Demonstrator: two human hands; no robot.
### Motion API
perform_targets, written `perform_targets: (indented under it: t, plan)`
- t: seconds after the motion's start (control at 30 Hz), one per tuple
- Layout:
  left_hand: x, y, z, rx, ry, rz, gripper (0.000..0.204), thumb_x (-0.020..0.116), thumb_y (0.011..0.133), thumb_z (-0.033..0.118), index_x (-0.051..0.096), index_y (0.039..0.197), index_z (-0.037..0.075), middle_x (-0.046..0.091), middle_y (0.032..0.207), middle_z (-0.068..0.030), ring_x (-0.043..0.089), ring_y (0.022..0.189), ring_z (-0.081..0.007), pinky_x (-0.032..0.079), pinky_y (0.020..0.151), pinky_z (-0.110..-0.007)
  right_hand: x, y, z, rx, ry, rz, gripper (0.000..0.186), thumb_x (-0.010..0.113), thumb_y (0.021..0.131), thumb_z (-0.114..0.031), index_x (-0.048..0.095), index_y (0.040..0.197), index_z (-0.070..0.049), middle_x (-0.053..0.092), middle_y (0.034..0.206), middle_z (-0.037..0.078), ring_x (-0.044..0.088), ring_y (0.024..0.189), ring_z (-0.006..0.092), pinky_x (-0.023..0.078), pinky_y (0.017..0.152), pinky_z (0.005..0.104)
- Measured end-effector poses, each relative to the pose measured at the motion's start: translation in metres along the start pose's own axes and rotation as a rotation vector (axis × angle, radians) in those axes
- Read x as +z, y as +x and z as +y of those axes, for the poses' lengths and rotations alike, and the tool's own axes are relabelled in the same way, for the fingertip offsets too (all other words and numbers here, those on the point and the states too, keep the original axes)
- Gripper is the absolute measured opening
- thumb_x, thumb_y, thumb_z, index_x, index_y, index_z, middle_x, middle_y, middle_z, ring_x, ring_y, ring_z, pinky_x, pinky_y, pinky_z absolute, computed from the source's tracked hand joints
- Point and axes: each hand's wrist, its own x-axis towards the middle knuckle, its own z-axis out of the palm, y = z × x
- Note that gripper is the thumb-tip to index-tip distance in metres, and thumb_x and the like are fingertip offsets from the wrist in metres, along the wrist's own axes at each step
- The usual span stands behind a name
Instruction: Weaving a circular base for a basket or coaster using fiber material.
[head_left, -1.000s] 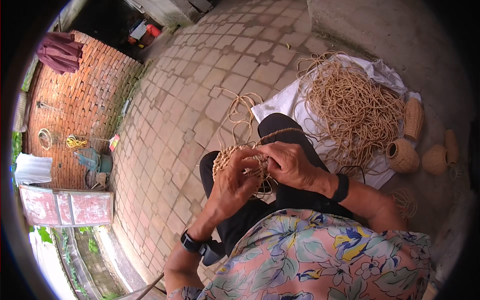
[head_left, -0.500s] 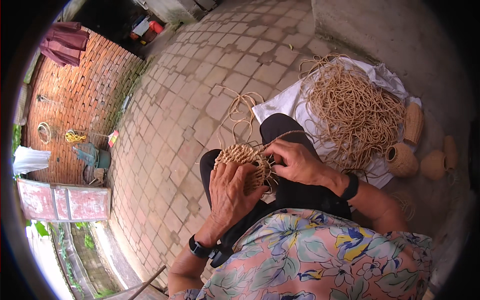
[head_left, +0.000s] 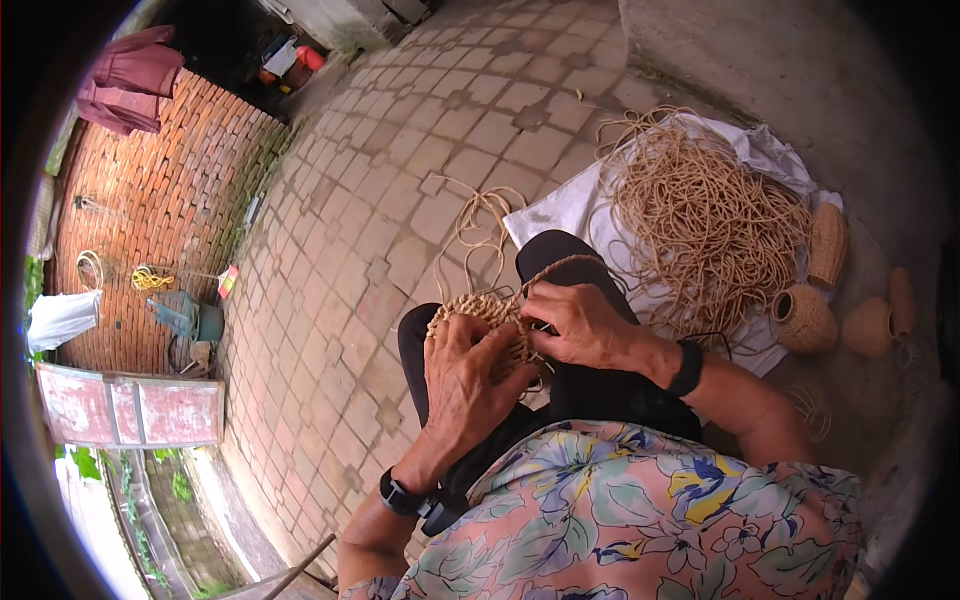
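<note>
A small tan basket [head_left: 478, 308] of woven cord rests on my lap, its far part showing beyond my fingers. My left hand [head_left: 468, 375] lies over its near left side with the fingers curled round it. At the basket's right edge my right hand [head_left: 575, 322] is closed, fingertips bent in against the weave. Whether a strand is pinched there is hidden. A thicker length of cord [head_left: 560, 266] runs up from the basket and over my right knee. Loose loops of cord [head_left: 485, 225] trail onto the paving beyond the basket.
A big tangled heap of cord [head_left: 705, 225] lies on a white sheet [head_left: 560, 212] to the right. Beside it are woven vessels, among them a round one [head_left: 803, 320] and a tall one [head_left: 828, 245]. A brick wall [head_left: 200, 170] stands far left.
My right hand has shifted slightly left, closer against the basket's edge. My left hand still holds the basket, which has barely moved.
</note>
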Motion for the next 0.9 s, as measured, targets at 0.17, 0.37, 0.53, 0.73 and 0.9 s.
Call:
perform_targets:
  t: [0.17,0.37,0.53,0.73,0.9]
  plan:
    - [0.004,0.006,-0.007,0.053,-0.018,0.065,0.04,0.08,0.068,0.025,0.071,0.103,0.009,0.057,0.098,-0.0097,0.055,0.096,-0.0292,0.04,0.085,-0.041,-0.002,-0.002,-0.002,-0.119,-0.189,0.137,0.013,0.065,0.073,0.0,0.061,0.085,-0.003,0.058,0.08,0.011,0.062,0.073,0.0316,0.051,0.061,0.0398]
    - [0.024,0.023,-0.018,0.161,-0.025,0.343,0.019,0.07,0.066,0.007,0.067,0.084,0.01,0.054,0.077,-0.009,0.055,0.074,-0.0301,0.042,0.065,-0.041,-0.014,-0.006,0.06,0.069,-0.536,0.243,0.015,0.061,0.071,-0.003,0.058,0.086,-0.004,0.053,0.085,0.015,0.055,0.078,0.0363,0.046,0.065,0.0468]
    - [0.044,0.038,-0.011,0.198,0.109,0.269,0.01,0.066,0.067,0.017,0.065,0.075,0.012,0.049,0.09,-0.0092,0.047,0.093,-0.0247,0.035,0.08,-0.041,-0.11,-0.081,0.193,0.445,-0.789,0.285,0.013,0.064,0.088,-0.014,0.055,0.093,-0.006,0.058,0.097,0.012,0.059,0.087,0.0336,0.047,0.075,0.0422]
    - [0.057,0.039,-0.011,0.266,0.149,0.275,0.008,0.065,0.067,0.02,0.066,0.07,0.013,0.049,0.091,-0.0083,0.045,0.093,-0.0234,0.033,0.08,-0.04,-0.344,-0.226,0.286,1.023,-0.711,0.214,0.022,0.063,0.092,-0.021,0.057,0.104,-0.004,0.064,0.101,0.013,0.062,0.094,0.0259,0.048,0.08,0.0393]
    - [0.058,0.046,-0.013,0.298,0.128,0.353,0.009,0.066,0.068,0.021,0.061,0.069,0.014,0.051,0.081,-0.0054,0.049,0.084,-0.0227,0.034,0.078,-0.039,-0.385,-0.251,0.267,1.057,-0.811,0.054,0.031,0.062,0.091,-0.021,0.058,0.116,-0.001,0.066,0.108,0.014,0.062,0.102,0.0272,0.047,0.087,0.0383]
